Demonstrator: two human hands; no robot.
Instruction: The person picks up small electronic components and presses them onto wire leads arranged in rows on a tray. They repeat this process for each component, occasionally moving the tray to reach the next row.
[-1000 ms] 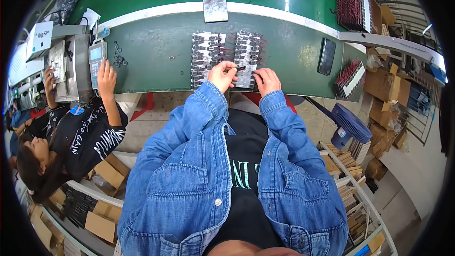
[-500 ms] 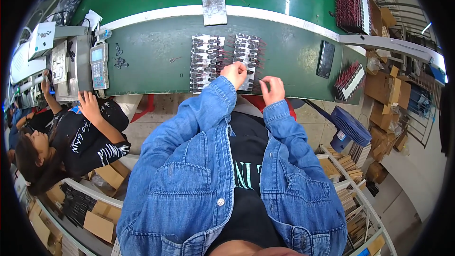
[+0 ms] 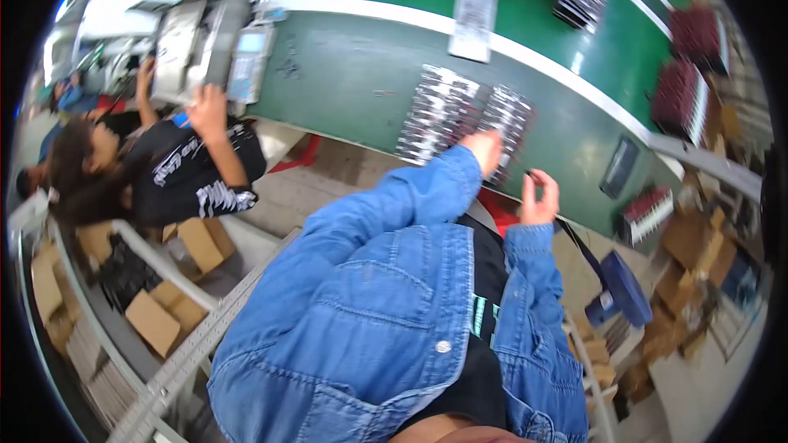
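Observation:
Two pale plates lie side by side at the bench's near edge: a left plate (image 3: 435,111) and a right plate (image 3: 510,111). Rows of small black parts with thin dark-red wires cover both. My left hand (image 3: 486,152) is over the near part of the right plate, fingers curled together; whatever they pinch is hidden and blurred. Off that plate's near right corner, my right hand (image 3: 539,199) is raised at the bench edge. Its thumb and forefinger close on a small black part (image 3: 528,171), too blurred to name more exactly.
A metal plate (image 3: 474,20) lies beyond, across the white strip. Right of my hands are a black phone (image 3: 620,167) and a stack of wired plates (image 3: 646,215). A keypad device (image 3: 248,61) stands left, near a co-worker (image 3: 180,164). A blue fan (image 3: 620,289) is below right.
My view has swung and tilted, so the bench appears shifted right and slanted, with blur. My left hand remains at the right plate; my right hand remains near the bench edge.

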